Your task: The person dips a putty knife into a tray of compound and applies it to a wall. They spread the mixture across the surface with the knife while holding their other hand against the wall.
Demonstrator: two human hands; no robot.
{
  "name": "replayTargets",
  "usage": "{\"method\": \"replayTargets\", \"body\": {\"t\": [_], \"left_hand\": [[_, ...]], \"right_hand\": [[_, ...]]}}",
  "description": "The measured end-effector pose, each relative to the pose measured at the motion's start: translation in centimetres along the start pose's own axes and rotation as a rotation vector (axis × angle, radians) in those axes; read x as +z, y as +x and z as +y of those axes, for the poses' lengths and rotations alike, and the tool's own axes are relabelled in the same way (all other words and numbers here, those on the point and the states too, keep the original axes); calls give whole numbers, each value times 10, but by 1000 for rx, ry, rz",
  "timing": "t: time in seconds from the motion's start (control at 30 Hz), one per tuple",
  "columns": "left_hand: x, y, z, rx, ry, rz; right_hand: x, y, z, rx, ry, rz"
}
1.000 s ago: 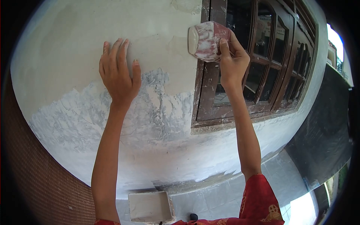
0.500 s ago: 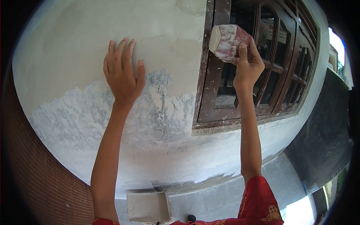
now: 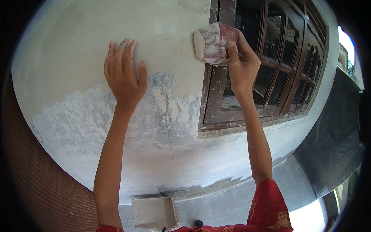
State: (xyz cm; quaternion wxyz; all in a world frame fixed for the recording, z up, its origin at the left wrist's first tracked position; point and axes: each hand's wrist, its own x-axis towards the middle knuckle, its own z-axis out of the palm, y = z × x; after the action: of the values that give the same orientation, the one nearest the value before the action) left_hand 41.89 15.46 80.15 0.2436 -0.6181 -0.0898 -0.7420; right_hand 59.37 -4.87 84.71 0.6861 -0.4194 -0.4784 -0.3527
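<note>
My left hand (image 3: 125, 75) rests against the wall (image 3: 166, 27) with its fingers spread and nothing in it. My right hand (image 3: 242, 63) grips a reddish scraper (image 3: 218, 43) smeared with white paste, thumb on the near face. A pale lump of paste lies along the scraper's left edge, which is at the wall beside the window frame; whether it touches the wall cannot be told. The wall is smooth and cream above, with a rough, patchy white and grey area below my left hand.
A brown wooden window (image 3: 266, 73) with glass panes fills the right side of the wall. On the grey tiled floor (image 3: 222, 205) below stands a rectangular tray (image 3: 154, 213) of pale paste. A brown woven surface (image 3: 46, 181) is at left, a dark sheet (image 3: 332, 131) at right.
My right hand has moved left with the scraper, from in front of the window to the wall's edge. My left hand has barely shifted.
</note>
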Motion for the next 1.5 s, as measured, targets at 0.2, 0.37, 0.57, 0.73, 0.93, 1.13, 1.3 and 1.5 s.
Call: {"method": "replayTargets", "body": {"t": [0.2, 0.37, 0.57, 0.73, 0.93, 1.13, 1.3, 1.5], "left_hand": [[0, 0, -1, 4, 3, -5], [2, -1, -2, 8, 45, -2], [0, 0, -1, -1, 10, -15], [1, -1, -2, -5, 16, -7], [1, -1, 0, -6, 19, -18], [-1, 0, 0, -19, 20, -13], [-1, -1, -1, -15, 8, -18], [0, 0, 1, -8, 12, -18]], "right_hand": [[-17, 22, 15, 115, 87, 141], [8, 12, 14, 85, 47, 52], [-6, 24, 7, 149, 163, 147], [14, 15, 16, -22, -24, 45], [-12, 21, 15, 193, 281, 132], [-3, 12, 22, 230, 86, 67], [-11, 9, 11, 229, 275, 61], [-9, 6, 26, 218, 256, 102]]}}
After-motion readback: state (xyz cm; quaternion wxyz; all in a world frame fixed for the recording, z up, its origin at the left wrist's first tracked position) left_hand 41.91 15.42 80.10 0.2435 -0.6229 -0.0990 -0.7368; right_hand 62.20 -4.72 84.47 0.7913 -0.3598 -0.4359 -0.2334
